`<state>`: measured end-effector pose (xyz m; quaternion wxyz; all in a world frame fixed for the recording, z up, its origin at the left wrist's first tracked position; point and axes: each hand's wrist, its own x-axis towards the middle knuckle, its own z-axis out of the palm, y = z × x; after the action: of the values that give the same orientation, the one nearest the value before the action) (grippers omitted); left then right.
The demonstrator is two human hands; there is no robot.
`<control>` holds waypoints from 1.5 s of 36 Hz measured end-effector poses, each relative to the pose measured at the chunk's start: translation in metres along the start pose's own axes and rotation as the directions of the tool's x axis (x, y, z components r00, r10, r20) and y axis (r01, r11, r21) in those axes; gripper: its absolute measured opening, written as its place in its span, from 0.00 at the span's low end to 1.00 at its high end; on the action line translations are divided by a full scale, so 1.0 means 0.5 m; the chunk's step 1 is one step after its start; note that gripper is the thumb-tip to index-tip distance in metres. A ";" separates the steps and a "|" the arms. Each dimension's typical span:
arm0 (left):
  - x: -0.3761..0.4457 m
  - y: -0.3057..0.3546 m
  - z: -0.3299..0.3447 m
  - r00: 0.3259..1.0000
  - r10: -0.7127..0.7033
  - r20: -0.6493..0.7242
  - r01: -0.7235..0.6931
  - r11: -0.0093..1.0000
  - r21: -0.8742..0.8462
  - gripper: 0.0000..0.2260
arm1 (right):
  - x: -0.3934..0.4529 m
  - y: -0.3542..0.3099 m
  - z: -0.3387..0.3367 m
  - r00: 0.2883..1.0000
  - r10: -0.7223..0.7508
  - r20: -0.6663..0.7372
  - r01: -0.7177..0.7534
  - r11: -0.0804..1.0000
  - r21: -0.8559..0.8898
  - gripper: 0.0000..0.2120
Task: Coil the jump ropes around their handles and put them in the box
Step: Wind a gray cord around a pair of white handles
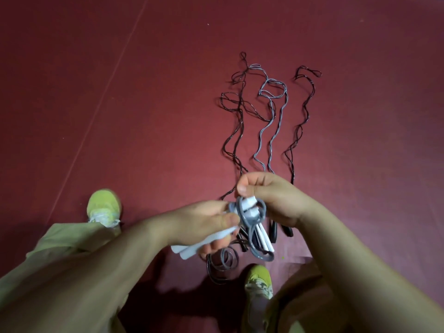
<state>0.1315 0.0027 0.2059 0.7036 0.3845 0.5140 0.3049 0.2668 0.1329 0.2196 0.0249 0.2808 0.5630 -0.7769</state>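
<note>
The white handles of a jump rope are held low in the middle of the head view, with grey cord looped around their upper end and a slack loop hanging at 5 o'clock of them. The handles are gripped by the left hand, its fingers curled round them and the thumb pressed on top. The cord at the top of the bundle is pinched by the right hand, fingers bent, at 1 o'clock of the left hand. More ropes are laid out on the dark red floor toward 12 o'clock: dark ropes and a pale grey rope, stretched in wavy lines side by side, crossing in places. Dark handles lie just beside the right wrist. Yellow-green shoes are seen at 9 and 6 o'clock. Bare floor extends toward 9 and 3 o'clock, and a faint seam runs diagonally at the left.
</note>
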 end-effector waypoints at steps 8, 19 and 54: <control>0.011 0.009 -0.023 0.981 0.025 -0.195 -0.099 0.919 -0.381 0.20 | 0.012 0.005 0.023 0.979 -0.112 -0.172 0.103 0.993 -0.058 0.20; 0.011 0.005 -0.041 0.991 -0.080 -0.105 0.019 0.873 -0.487 0.25 | 0.019 0.025 0.017 0.943 -0.220 -0.250 0.128 0.932 -0.339 0.22; 0.036 -0.020 -0.020 0.785 0.164 -0.597 0.426 0.556 0.714 0.16 | 0.028 0.050 0.048 0.854 0.134 -0.503 -0.283 0.931 -0.232 0.26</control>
<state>0.1273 0.0148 0.1869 0.2611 0.5053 0.8187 0.0782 0.2542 0.1064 0.1967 0.0119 0.5172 0.6275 -0.5820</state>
